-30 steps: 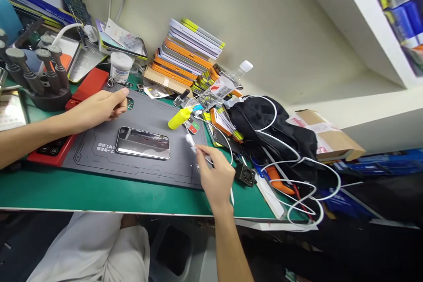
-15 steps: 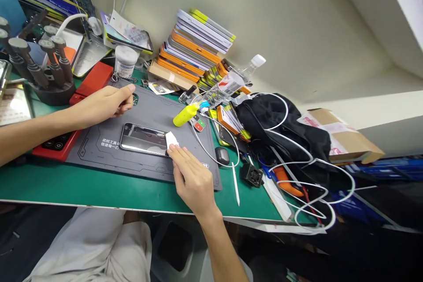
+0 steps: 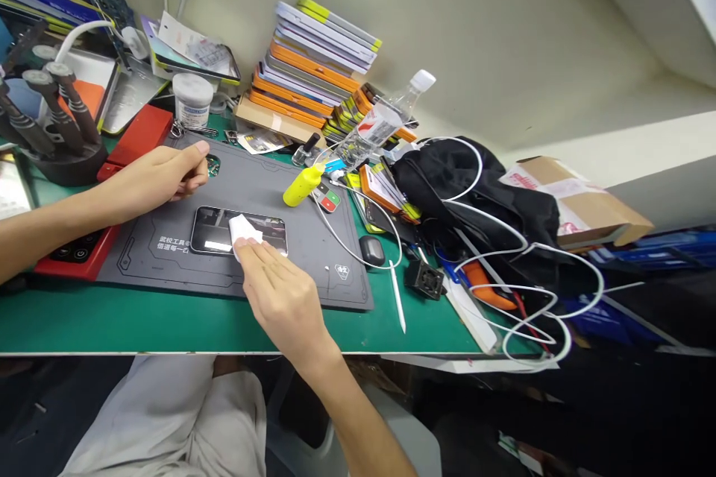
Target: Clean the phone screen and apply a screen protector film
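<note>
A smartphone (image 3: 211, 229) lies flat with its dark, glossy screen up on a grey work mat (image 3: 302, 276). My right hand (image 3: 280, 294) presses a folded white wipe (image 3: 242, 226) onto the middle of the screen, fingers together over its lower edge. Beyond the phone's left end, above the mat, my left hand (image 3: 176, 173) is curled closed with the thumb on top. Whatever it may hold is hidden inside the fingers. Just past its knuckles sits a small green circuit piece (image 3: 213, 165).
A yellow bottle (image 3: 303, 185) lies beyond the phone, near a clear plastic bottle (image 3: 374, 127). At left are a red device (image 3: 72, 253) and a screwdriver holder (image 3: 67, 160). A white cable (image 3: 385, 268), black earbud case (image 3: 371, 250) and white stylus (image 3: 397, 297) lie right.
My right hand has slid the wipe leftward from the phone's right end to mid-screen. My left hand stays closed near the same spot. The camera view has shifted slightly.
</note>
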`<action>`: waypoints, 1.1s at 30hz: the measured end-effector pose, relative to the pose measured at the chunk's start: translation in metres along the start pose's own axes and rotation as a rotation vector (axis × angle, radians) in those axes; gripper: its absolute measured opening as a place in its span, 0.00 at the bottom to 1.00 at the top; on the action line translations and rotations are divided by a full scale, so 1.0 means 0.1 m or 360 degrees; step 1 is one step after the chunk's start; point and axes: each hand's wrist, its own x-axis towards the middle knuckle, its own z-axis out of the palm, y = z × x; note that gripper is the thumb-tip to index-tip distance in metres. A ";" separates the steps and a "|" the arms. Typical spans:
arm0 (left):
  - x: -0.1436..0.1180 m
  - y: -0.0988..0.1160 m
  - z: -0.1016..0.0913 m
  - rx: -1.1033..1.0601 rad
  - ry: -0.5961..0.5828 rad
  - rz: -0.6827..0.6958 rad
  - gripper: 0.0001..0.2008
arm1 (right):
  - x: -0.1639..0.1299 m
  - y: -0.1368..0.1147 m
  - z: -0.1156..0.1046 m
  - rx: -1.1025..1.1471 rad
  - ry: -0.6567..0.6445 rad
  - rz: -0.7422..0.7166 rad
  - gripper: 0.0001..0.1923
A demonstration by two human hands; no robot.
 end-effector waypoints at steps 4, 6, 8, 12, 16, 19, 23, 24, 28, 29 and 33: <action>-0.01 0.01 0.01 0.0014 -0.0006 -0.0006 0.32 | -0.22 0.11 -0.15 -0.0024 -0.0012 0.0118 0.18; -0.02 0.02 0.03 0.0010 -0.0008 0.0001 0.32 | -0.30 0.18 -0.24 -0.0043 -0.0041 0.0143 0.21; -0.02 0.02 0.03 -0.0011 -0.0009 0.0005 0.32 | -0.33 0.21 -0.29 -0.0063 -0.0052 0.0144 0.21; -0.01 0.02 0.04 -0.0020 -0.0015 0.0006 0.32 | -0.20 0.07 -0.22 -0.0055 -0.0052 0.0119 0.16; 0.01 0.03 0.04 -0.0011 0.0024 -0.0031 0.32 | -0.02 -0.07 -0.06 0.0057 -0.0068 0.0084 0.20; 0.02 0.04 0.03 -0.0018 0.0050 -0.0055 0.31 | 0.01 0.02 -0.02 0.0107 -0.0140 0.0147 0.21; 0.01 0.03 0.04 0.0006 0.0028 -0.0024 0.32 | -0.11 0.27 -0.11 0.0066 -0.0117 0.0295 0.21; 0.01 0.02 0.04 0.0006 0.0026 -0.0019 0.32 | -0.14 0.32 -0.12 0.0043 -0.0095 0.0298 0.21; -0.02 0.05 0.05 -0.0025 0.0025 -0.0032 0.32 | -0.12 0.39 -0.08 0.0029 -0.0106 0.0297 0.21; -0.03 0.06 0.05 -0.0031 0.0016 -0.0034 0.32 | -0.07 0.39 -0.04 0.0045 -0.0138 0.0305 0.21; -0.05 0.09 0.02 -0.0034 -0.0003 -0.0033 0.28 | 0.20 0.35 0.16 0.0096 -0.0274 0.0286 0.20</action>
